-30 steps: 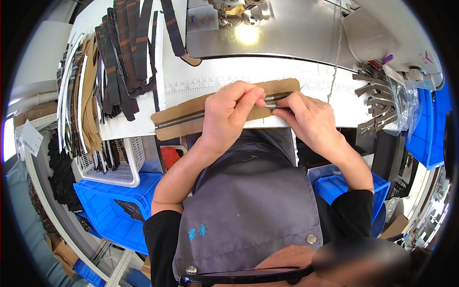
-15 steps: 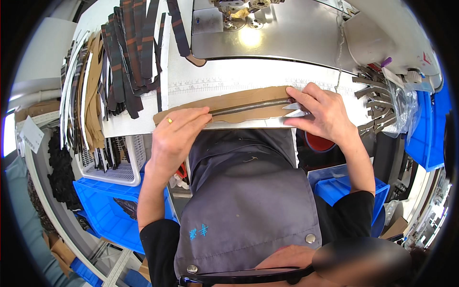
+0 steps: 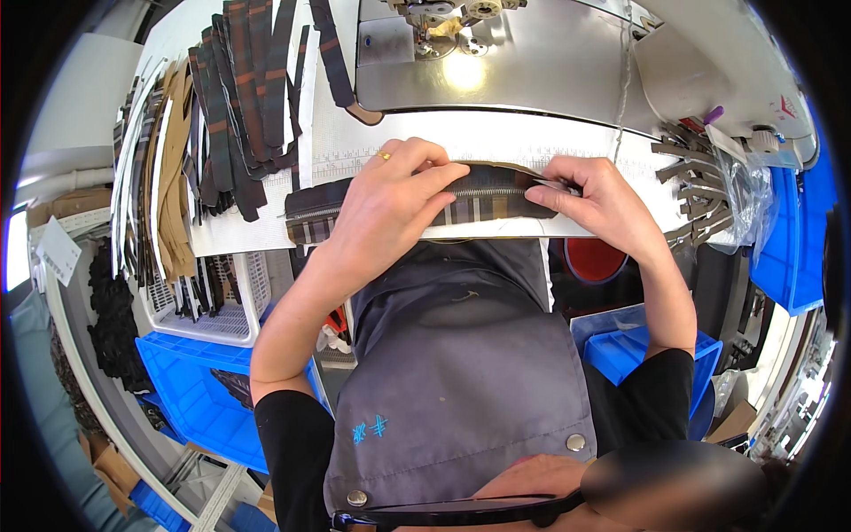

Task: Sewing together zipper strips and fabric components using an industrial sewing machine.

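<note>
A long fabric strip with a metal zipper along it [image 3: 487, 206] lies across the front of the white table, its dark plaid face up. A thin tan edge shows along its top. My left hand [image 3: 390, 199] reaches over the strip, thumb and fingers closed on its upper edge near the middle. The palm hides part of the zipper. My right hand [image 3: 598, 199] is closed at the strip's right end, with small metal thread snips [image 3: 557, 184] in its fingers. Most of the snips is hidden by that hand.
A sewing machine bed [image 3: 532, 71] stands behind the strip. Dark striped strips [image 3: 239, 97] and tan strips [image 3: 177, 177] hang at the left over a white basket [image 3: 208, 319]. Several short strips [image 3: 696, 177] lie at the right. Blue bins [image 3: 191, 381] sit below.
The strip has been turned from its tan side to its dark plaid side. My left hand has moved right, from the left end to the middle. My right hand has stayed at the right end.
</note>
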A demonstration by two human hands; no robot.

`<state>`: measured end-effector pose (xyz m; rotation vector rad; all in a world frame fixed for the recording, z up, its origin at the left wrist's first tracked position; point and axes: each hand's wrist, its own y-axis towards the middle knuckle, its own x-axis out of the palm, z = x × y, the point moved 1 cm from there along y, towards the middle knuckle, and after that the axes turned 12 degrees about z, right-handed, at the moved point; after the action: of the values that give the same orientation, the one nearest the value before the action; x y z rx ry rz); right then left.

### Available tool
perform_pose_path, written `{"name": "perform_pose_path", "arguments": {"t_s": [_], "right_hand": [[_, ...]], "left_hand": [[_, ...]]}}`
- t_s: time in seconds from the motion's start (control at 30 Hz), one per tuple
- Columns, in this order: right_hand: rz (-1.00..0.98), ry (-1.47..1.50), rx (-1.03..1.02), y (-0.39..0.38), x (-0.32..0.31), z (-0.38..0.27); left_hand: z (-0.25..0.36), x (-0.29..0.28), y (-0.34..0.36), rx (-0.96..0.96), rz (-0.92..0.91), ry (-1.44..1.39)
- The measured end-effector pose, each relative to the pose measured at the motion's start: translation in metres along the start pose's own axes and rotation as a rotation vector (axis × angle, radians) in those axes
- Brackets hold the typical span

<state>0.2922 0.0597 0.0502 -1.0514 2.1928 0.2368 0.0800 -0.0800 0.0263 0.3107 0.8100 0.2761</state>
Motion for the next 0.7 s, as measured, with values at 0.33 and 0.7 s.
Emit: {"name": "perform_pose_path", "arguments": {"t_s": [0.33, 0.7], "right_hand": [[0.350, -0.160, -0.138, -0.019, -0.008, -0.008], [0.291, -0.365, -0.467, -0.008, 0.021, -0.001]], "left_hand": [[0.010, 0.015, 0.004, 0.049, 0.056, -0.008], [0.008, 0.027, 0.007, -0.182, 0.062, -0.213]]}}
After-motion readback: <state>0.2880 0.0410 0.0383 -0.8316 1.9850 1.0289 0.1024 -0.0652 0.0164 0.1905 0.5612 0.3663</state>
